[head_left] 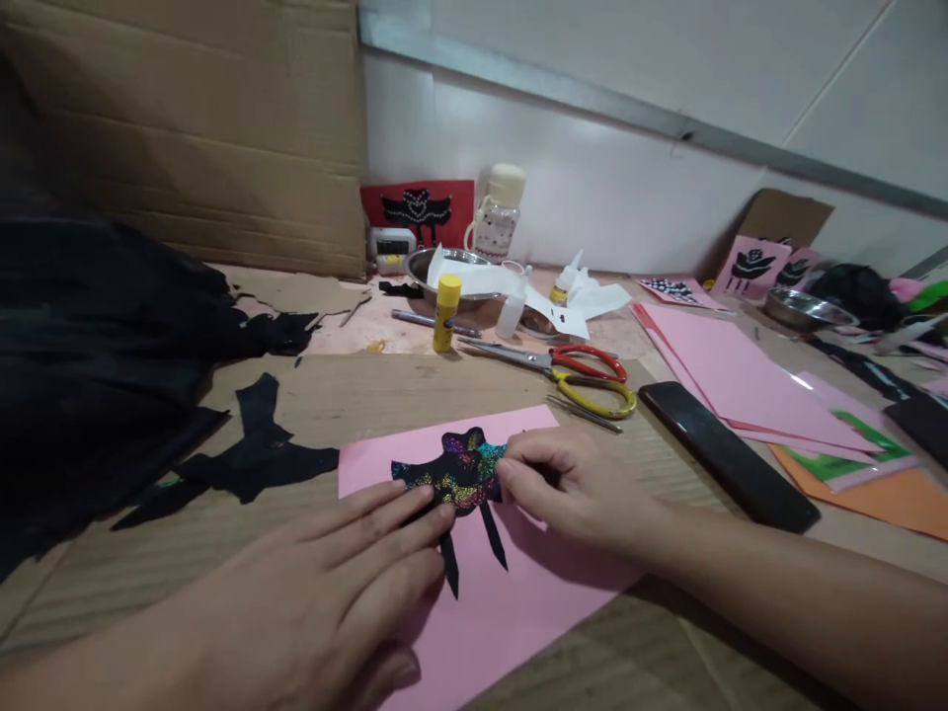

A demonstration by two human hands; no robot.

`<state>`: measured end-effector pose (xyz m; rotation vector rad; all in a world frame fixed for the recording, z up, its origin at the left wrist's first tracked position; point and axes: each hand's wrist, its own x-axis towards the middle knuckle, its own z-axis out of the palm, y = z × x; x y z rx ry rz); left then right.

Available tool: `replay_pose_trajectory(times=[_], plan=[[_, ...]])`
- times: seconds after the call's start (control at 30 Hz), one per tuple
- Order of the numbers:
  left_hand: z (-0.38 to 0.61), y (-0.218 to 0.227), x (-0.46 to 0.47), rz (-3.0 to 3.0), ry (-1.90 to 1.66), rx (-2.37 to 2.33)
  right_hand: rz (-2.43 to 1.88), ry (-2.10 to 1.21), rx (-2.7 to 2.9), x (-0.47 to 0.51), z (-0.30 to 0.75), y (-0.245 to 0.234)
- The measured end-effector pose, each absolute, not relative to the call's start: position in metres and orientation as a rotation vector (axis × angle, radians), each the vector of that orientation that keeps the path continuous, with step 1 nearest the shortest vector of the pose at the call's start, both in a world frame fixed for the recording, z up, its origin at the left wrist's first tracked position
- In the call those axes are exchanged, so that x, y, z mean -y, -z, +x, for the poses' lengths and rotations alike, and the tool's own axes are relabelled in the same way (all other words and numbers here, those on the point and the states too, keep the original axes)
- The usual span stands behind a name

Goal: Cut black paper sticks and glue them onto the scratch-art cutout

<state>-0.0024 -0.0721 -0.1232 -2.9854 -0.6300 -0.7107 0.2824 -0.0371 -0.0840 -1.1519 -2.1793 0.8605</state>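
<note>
A black cutout with multicoloured glitter (463, 474) lies on a pink sheet of paper (504, 622), with two black pointed strips (495, 536) running down below it. My left hand (370, 563) rests flat over the cutout's lower left part, fingers stretched out and pressing on it. At the cutout's right edge, my right hand (552, 479) is closed, thumb and index finger pinching that edge. The fingertips hide the pinched part. Black scrap (256, 444) lies to the left of the pink sheet.
Scissors with red and yellow handles (585, 375), a yellow glue stick (445, 314) and a black oblong object (726, 454) lie beyond my hands. Pink sheets (741, 375) are stacked at right. Black material (96, 365) fills the left. A metal bowl (419, 265) stands near the wall.
</note>
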Motion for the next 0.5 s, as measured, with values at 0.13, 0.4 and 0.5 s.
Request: replay_pose_trajectory(times=[0.13, 0.4, 0.5], plan=[[-0.006, 0.107, 0.068, -2.956, 0.839, 0.538, -1.179, -0.875, 2.188, 0.037, 0.282, 0.084], [-0.036, 0.085, 0.015, -3.256, 0.544, 1.023, -1.134, -0.871, 2.239, 0.032, 0.283, 0.089], [-0.027, 0.097, 0.019, -3.303, 0.735, 1.219, -1.156, -0.842, 2.279, 0.029, 0.282, 0.09]])
